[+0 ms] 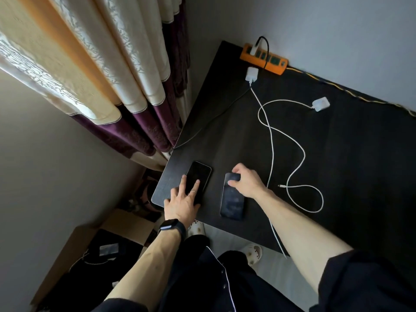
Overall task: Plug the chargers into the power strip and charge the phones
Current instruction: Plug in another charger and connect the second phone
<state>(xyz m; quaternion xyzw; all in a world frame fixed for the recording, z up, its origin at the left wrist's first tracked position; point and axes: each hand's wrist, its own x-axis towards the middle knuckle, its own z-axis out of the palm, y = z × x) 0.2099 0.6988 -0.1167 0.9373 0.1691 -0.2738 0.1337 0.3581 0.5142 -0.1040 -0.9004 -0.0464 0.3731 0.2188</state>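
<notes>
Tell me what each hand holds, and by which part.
The right hand grips the right phone by its far end. The left hand lies flat on the left phone, holding nothing.

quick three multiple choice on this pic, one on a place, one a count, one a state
1. On the table, the power strip lies: A at the near edge B in the middle C at the far edge, by the wall
2. Phones on it: A one B two C three
3. The white cable's free plug is: A loose on the table B in a phone C in a hand
C: it sits beside the wall. B: left phone, right phone. A: it lies alone on the tabletop.
</notes>
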